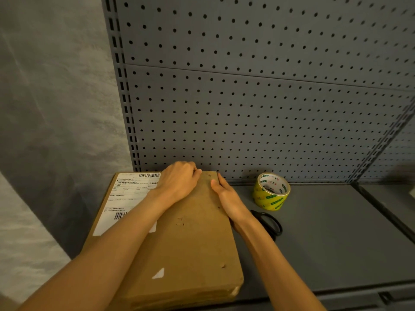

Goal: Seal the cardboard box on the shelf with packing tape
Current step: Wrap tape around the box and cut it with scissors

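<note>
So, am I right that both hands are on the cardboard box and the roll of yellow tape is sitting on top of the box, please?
Not quite. Both hands, left hand and right hand, are on the cardboard box, but the roll of yellow tape is not on top of it. The head view shows it standing on the shelf to the right of the box, behind the black scissors.

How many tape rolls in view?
1. The yellow tape roll stands on the shelf right of the cardboard box, behind the black scissors. No others visible; the box could hide more.
</note>
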A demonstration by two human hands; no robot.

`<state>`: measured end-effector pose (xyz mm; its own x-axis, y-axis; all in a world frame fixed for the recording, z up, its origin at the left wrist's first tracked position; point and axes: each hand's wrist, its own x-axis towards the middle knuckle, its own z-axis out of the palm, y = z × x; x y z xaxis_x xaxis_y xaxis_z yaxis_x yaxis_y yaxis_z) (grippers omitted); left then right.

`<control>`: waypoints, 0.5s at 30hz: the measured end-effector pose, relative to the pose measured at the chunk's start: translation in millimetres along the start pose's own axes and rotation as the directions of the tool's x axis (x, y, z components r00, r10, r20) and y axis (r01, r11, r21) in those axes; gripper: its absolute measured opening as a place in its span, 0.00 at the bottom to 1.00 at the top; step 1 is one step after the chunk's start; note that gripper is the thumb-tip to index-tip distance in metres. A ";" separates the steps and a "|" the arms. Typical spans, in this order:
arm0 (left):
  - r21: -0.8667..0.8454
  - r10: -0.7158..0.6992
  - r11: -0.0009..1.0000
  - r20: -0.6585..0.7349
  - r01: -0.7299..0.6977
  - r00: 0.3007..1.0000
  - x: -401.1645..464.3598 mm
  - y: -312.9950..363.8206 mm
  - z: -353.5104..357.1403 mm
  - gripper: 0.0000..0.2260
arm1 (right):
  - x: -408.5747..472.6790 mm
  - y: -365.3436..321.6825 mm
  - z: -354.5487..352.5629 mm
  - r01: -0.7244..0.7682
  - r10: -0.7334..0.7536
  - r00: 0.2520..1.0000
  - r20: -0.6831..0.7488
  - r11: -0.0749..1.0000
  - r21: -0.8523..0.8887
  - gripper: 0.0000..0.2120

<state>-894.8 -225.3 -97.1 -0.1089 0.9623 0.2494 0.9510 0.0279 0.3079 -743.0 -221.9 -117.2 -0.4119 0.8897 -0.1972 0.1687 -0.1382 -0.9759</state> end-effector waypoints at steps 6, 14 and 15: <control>0.013 -0.021 1.000 0.031 0.020 0.999 2.8 -0.8 4.5 0.15 | 1.7 3.6 -1.8 -0.072 0.071 0.997 0.025 0.997 0.017 0.24; 0.053 -0.064 0.997 0.035 0.062 0.997 3.1 -1.6 7.5 0.19 | -12.0 4.5 -4.0 -0.143 0.143 0.987 0.078 0.990 0.002 0.25; 0.063 -0.067 0.996 0.034 0.065 0.997 3.2 -1.6 7.6 0.20 | -15.0 6.4 -4.3 -0.154 0.154 0.984 0.087 0.988 -0.004 0.25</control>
<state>-894.4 -220.3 -103.8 -0.1626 0.9670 0.1963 0.9583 0.1074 0.2647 -731.9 -234.3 -120.0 -0.4574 0.8163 -0.3526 0.2340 -0.2721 -0.9334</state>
